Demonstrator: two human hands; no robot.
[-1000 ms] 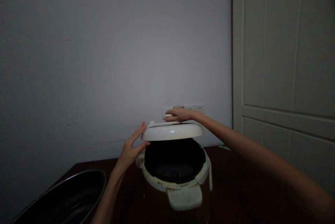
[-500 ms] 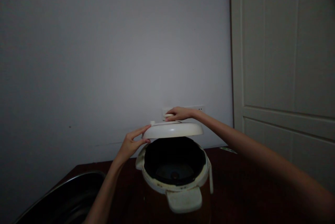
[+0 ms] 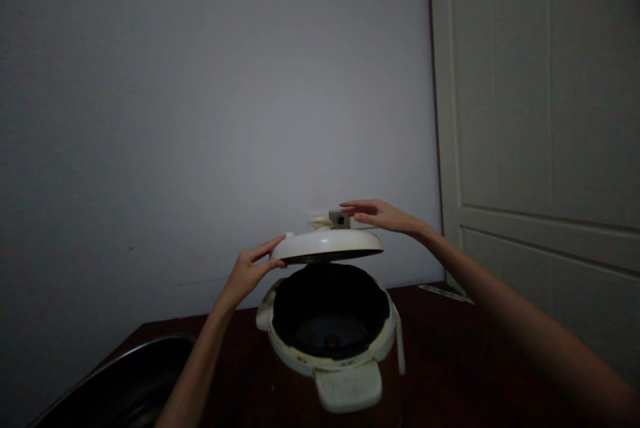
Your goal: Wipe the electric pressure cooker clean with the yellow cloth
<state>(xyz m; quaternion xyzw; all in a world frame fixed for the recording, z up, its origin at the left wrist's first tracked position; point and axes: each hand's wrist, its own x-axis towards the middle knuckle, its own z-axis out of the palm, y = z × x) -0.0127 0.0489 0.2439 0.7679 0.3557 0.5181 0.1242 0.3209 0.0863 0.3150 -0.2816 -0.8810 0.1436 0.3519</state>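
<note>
A white rice cooker [image 3: 345, 381] stands on a dark wooden table [image 3: 450, 375], its pot cavity open and dark inside. Its round white lid [image 3: 327, 245] is raised above the body, nearly level. My left hand [image 3: 247, 271] pinches the lid's left rim between thumb and fingers. Above the lid's right back, my right hand [image 3: 380, 213] hovers with fingers stretched out flat, holding nothing, next to the lid's handle [image 3: 333, 218].
A large dark metal bowl [image 3: 115, 388] sits at the table's left front. A plain grey wall fills the back. A white panelled door [image 3: 540, 115] stands at the right. A thin strip [image 3: 443, 293] lies on the table near the door.
My right hand has let go of the lid's handle and lifted off to the right with fingers open. My left hand closed onto the lid's rim. The view shifted slightly.
</note>
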